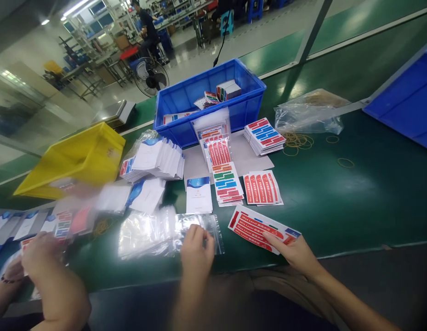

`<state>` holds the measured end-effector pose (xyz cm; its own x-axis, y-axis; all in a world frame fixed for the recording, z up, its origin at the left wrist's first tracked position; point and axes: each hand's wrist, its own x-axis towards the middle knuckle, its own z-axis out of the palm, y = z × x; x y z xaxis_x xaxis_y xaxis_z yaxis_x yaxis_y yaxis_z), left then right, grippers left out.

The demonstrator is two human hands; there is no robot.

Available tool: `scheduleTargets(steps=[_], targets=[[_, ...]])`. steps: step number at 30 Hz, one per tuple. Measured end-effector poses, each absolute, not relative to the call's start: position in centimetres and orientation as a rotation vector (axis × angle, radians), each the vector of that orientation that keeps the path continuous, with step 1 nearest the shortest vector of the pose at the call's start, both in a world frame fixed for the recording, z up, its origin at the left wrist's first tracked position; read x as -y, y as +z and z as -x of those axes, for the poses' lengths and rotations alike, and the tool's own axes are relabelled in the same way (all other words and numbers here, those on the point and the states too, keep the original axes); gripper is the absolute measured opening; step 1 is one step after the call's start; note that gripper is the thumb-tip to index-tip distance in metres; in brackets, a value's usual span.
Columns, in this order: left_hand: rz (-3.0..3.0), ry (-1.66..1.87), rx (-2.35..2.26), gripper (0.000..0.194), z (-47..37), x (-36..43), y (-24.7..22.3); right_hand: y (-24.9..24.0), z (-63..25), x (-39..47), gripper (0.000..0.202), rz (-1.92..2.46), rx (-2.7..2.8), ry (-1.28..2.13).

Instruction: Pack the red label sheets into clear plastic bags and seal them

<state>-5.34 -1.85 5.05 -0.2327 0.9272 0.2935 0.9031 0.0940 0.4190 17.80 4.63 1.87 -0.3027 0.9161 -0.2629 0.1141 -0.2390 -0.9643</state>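
Red label sheets [251,228] in right hand [296,253]

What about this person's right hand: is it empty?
No, the right hand is holding red-and-white printed sheets by one end.

Factory workshop: green workbench [337,202], blue bin [246,106]

A fan [151,82] stands upper left of frame; turquoise stool [227,22], top centre; yellow bin [75,158], left.
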Motion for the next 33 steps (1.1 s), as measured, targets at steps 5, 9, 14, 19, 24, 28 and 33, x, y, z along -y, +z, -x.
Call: scheduleTargets(steps=[5,9,14,19,24,28,33], targets=[[-1.908,0.729,-2.141,0.022,1.8,0.8,2.4,3.1,-18.4,-3.4,0.047,1.291,1.170,1.749],[-1.876,0.744,-2.056,0.022,-0.1,0.6,1.6,2.3,-18.8,-2.0,0.043,1.289,0.987,1.914],[-1.897,0.638,-2.040,0.022,-0.9,0.6,0.2,0.5,-19.4,-0.2,0.042,1.267,0.657,2.086],[-1.954,0.629,-1.996,0.021,-1.0,0.8,-0.3,0.9,-19.8,-0.2,0.037,1.222,0.491,2.158],[-1.967,0.666,-1.956,0.021,-0.9,0.8,-0.2,1.8,-19.9,-1.0,0.038,1.202,0.563,2.217],[-2.008,0.695,-1.880,0.019,-0.5,0.7,-0.1,1.9,-20.0,-1.2,0.037,1.198,0.549,2.264],[-2.061,0.662,-1.887,0.018,-0.1,0.7,-0.2,1.8,-20.3,-1.3,0.035,1.190,0.546,2.266]])
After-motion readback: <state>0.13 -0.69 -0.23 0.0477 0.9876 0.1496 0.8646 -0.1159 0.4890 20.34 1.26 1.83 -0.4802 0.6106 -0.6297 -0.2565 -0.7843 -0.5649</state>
